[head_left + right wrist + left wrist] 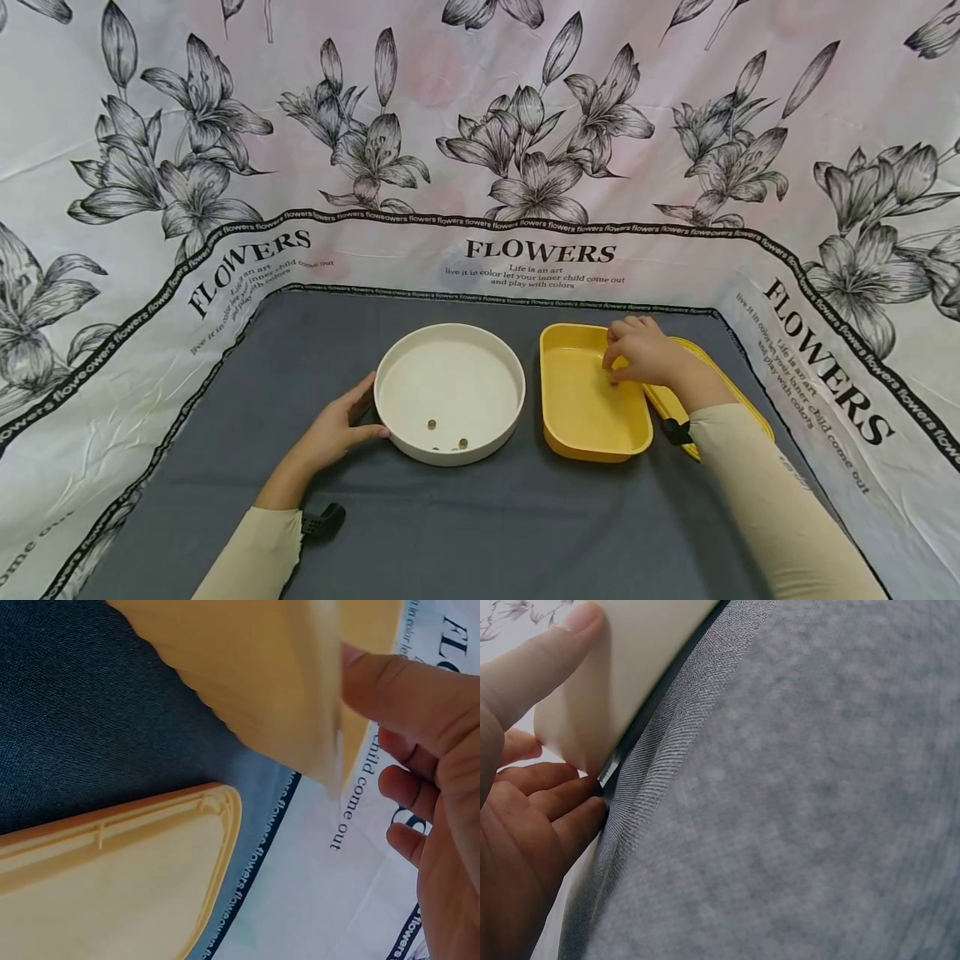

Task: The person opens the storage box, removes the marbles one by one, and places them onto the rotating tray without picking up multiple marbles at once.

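Note:
A round white dish (450, 383) holds several small round brown pieces (462, 443) near its front edge. Against the dish's left wall rests my left hand (347, 423), its thumb and extended fingers spread along the outside. The left wrist view shows the thumb (544, 664) against the wall and the other fingers near the base. My right hand (643, 354) is over the right side of a yellow rectangular container (592, 417). At its fingertips a tiny brown piece (613, 382) seems pinched. In the right wrist view the container wall hides those fingertips.
Right of the container, partly under my right forearm, lies a yellow lid (701, 362). Grey cloth (480, 533) covers the table surface, bordered by flower-printed fabric (540, 258). The dish and container stand side by side with a narrow gap.

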`<state>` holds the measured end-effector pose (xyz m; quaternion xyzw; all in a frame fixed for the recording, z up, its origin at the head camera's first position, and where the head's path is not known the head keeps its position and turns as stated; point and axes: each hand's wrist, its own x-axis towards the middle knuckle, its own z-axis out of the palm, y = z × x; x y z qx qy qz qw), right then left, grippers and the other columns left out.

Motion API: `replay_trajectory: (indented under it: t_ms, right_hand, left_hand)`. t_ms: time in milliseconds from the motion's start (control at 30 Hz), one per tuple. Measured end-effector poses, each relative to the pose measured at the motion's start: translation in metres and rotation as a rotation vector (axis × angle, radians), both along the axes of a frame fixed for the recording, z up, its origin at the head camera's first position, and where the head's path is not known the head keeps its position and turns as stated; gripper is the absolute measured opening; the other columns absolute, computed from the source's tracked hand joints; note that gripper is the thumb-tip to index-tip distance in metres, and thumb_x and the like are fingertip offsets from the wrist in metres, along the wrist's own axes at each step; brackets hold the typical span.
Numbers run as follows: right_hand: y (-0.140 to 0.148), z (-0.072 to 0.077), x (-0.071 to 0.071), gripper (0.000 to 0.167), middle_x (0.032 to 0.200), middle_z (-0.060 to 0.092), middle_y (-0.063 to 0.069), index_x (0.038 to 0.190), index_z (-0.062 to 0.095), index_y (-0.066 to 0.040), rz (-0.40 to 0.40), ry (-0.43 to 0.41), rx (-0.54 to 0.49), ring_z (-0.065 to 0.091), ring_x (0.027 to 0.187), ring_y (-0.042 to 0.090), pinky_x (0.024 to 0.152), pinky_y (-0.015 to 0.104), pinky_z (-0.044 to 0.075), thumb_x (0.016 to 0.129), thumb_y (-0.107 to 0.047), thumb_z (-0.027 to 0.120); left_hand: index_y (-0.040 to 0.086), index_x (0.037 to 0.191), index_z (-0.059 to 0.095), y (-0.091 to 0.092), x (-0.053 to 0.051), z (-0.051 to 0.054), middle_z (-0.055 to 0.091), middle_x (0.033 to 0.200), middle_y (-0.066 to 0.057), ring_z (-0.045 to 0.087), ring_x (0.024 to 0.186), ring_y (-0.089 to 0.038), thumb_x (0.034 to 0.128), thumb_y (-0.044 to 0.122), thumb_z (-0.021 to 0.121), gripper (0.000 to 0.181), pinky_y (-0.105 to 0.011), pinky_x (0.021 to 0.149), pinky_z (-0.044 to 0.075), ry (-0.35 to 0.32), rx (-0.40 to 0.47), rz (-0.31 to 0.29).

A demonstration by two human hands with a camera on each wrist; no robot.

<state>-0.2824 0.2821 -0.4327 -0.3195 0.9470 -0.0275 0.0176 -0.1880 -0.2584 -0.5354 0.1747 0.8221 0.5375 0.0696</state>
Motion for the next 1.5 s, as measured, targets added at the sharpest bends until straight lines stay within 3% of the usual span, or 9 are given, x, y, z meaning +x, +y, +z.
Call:
replay_trajectory:
  t_ms: [400, 567, 833, 933, 1167, 1500]
  right_hand:
    - [-0.008, -0.008, -0.002, 0.013, 0.093, 0.052, -0.003, 0.076, 0.078, -0.026, 0.071, 0.077, 0.198, 0.046, 0.095, 0.024, 0.103, 0.058, 0.033, 0.077, -0.026, 0.091]
    - [-0.005, -0.012, -0.006, 0.013, 0.090, 0.051, -0.004, 0.075, 0.078, -0.026, 0.062, 0.082, 0.248, 0.046, 0.095, 0.025, 0.105, 0.059, 0.031, 0.077, -0.025, 0.091]
    - [-0.005, -0.022, -0.008, 0.017, 0.088, 0.050, -0.004, 0.071, 0.075, -0.027, 0.083, 0.093, 0.264, 0.043, 0.090, 0.023, 0.097, 0.054, 0.032, 0.077, -0.025, 0.091]
    - [-0.006, -0.024, -0.008, 0.015, 0.089, 0.050, -0.004, 0.073, 0.076, -0.027, 0.084, 0.074, 0.234, 0.042, 0.091, 0.023, 0.098, 0.055, 0.031, 0.079, -0.022, 0.088]
    - [-0.004, -0.019, -0.002, 0.008, 0.100, 0.058, -0.001, 0.083, 0.079, -0.025, 0.029, 0.025, 0.044, 0.047, 0.103, 0.026, 0.107, 0.062, 0.025, 0.083, -0.022, 0.087]
    - [0.001, -0.007, 0.013, 0.009, 0.094, 0.049, -0.002, 0.089, 0.082, -0.022, 0.032, 0.056, -0.148, 0.037, 0.092, 0.022, 0.088, 0.050, 0.023, 0.082, -0.022, 0.088]
  left_hand:
    - [0.008, 0.165, 0.015, -0.001, 0.000, 0.001, 0.019, 0.170, -0.009, 0.028, 0.154, -0.031, 0.0832, 0.033, 0.085, 0.111, -0.044, 0.121, 0.030, 0.004, -0.001, -0.002]
    - [0.012, 0.166, 0.015, 0.002, -0.003, 0.001, 0.018, 0.171, -0.008, 0.027, 0.154, -0.032, 0.0840, 0.033, 0.085, 0.109, -0.045, 0.121, 0.030, 0.013, 0.008, -0.011]
    - [0.010, 0.165, 0.016, 0.002, -0.002, -0.001, 0.020, 0.170, -0.013, 0.028, 0.153, -0.035, 0.0836, 0.030, 0.085, 0.109, -0.047, 0.120, 0.030, 0.015, -0.001, -0.003]
    - [0.010, 0.165, 0.016, 0.001, -0.001, -0.001, 0.020, 0.170, -0.013, 0.028, 0.153, -0.035, 0.0836, 0.031, 0.085, 0.109, -0.048, 0.120, 0.030, 0.018, -0.007, -0.002]
    - [0.009, 0.165, 0.017, 0.000, 0.000, 0.000, 0.021, 0.170, -0.014, 0.028, 0.153, -0.036, 0.0836, 0.027, 0.086, 0.108, -0.049, 0.120, 0.030, 0.026, 0.005, -0.001]
    - [0.009, 0.165, 0.017, 0.001, 0.000, 0.001, 0.017, 0.170, -0.014, 0.027, 0.153, -0.036, 0.0850, 0.028, 0.084, 0.107, -0.050, 0.120, 0.029, 0.005, -0.009, -0.002]
